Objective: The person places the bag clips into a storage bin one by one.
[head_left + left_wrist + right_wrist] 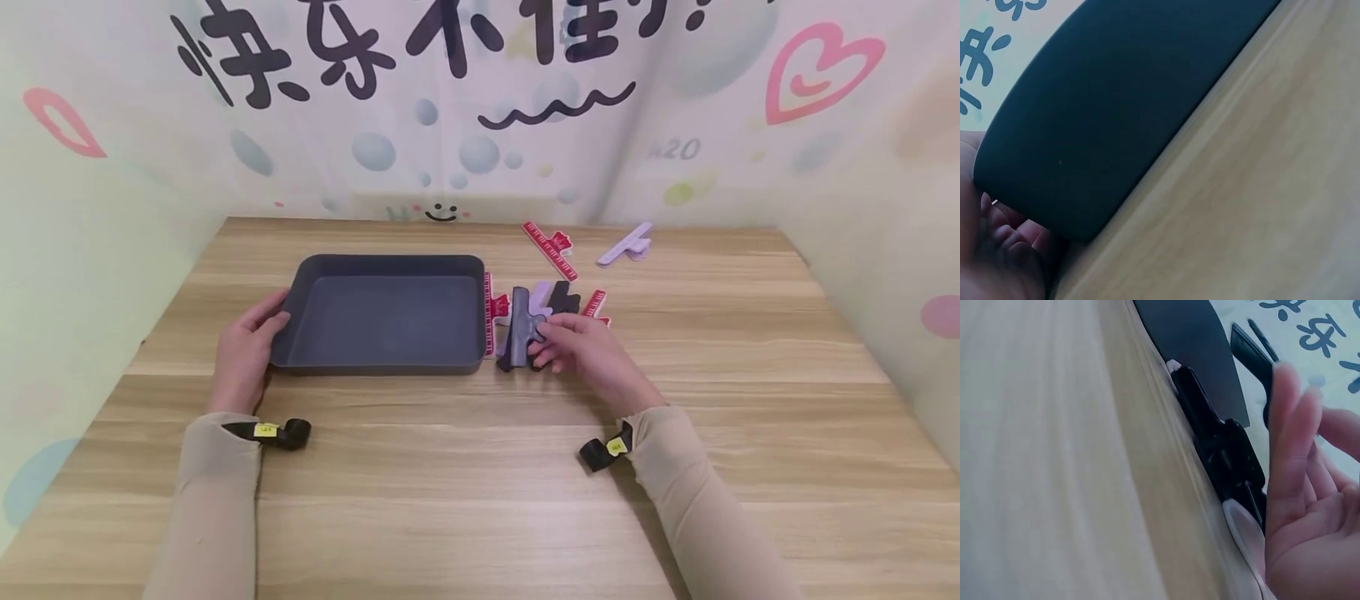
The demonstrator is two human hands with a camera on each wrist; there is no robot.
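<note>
A dark grey rectangular tray lies on the table, its side wall filling much of the left wrist view. My left hand grips its left end, thumb at the rim and the fingers partly hidden behind the wall. Between thumb and fingertips my right hand pinches a dark grey clip; in the right wrist view this clip is raised above a black clip. Under and around that hand lie a light purple clip, another black clip and a red clip, partly covered.
Against the tray's right side sits a red clip with a piano-key pattern. Farther back lie a similar red clip and a light purple clip. A printed cloth hangs behind the wooden table.
</note>
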